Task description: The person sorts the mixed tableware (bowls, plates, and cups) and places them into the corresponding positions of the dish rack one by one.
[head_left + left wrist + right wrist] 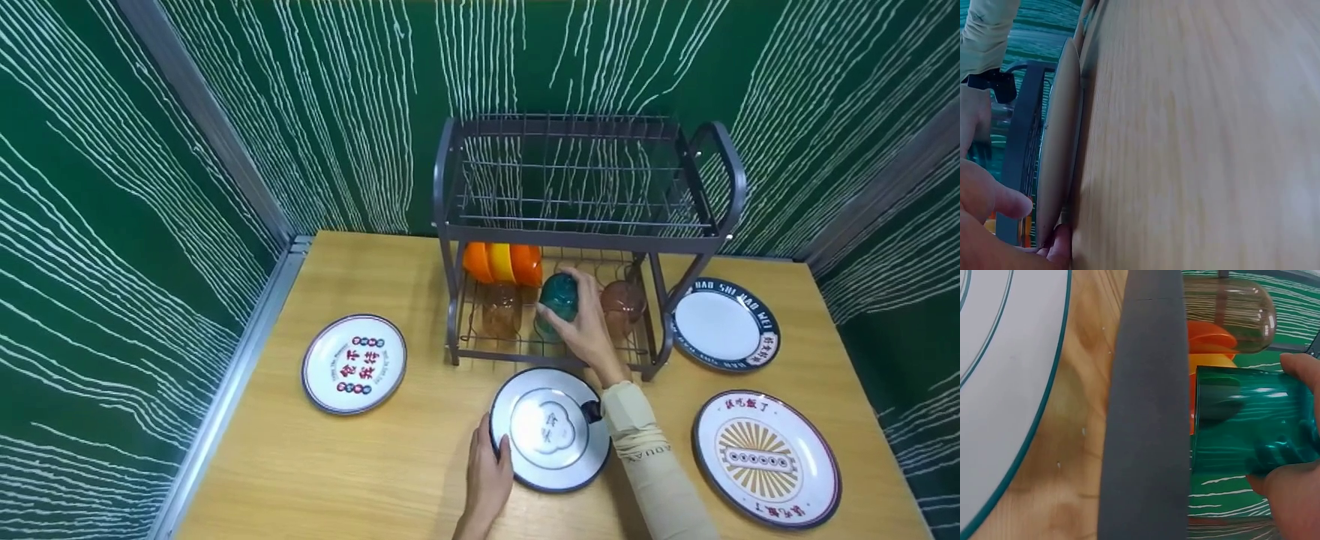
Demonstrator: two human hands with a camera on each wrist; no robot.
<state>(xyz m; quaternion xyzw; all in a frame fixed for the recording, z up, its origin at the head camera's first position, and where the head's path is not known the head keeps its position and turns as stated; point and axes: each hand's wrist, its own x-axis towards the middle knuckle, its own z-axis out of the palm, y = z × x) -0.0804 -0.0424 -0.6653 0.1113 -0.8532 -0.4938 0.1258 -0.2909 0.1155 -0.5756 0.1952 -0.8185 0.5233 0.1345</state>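
My right hand (586, 319) reaches into the lower tier of the black dish rack and grips a teal glass (559, 298) near its upper end. In the right wrist view, fingers and thumb lie on opposite sides of the see-through teal glass (1249, 422). An amber glass (501, 311) stands to its left and a pinkish-brown glass (622, 306) to its right. My left hand (489, 472) holds the left edge of a white plate (536, 469) with a dark rim. The left wrist view shows fingertips under the plate (1058, 152) and the thumb above it.
Orange and yellow bowls (501, 262) sit at the back left of the rack (577, 238). A patterned plate (319, 367) lies on the wooden table (262, 457) to the left. On the right are a dark-rimmed plate (716, 326) beside the rack and a sunburst plate (814, 457) nearer the front.
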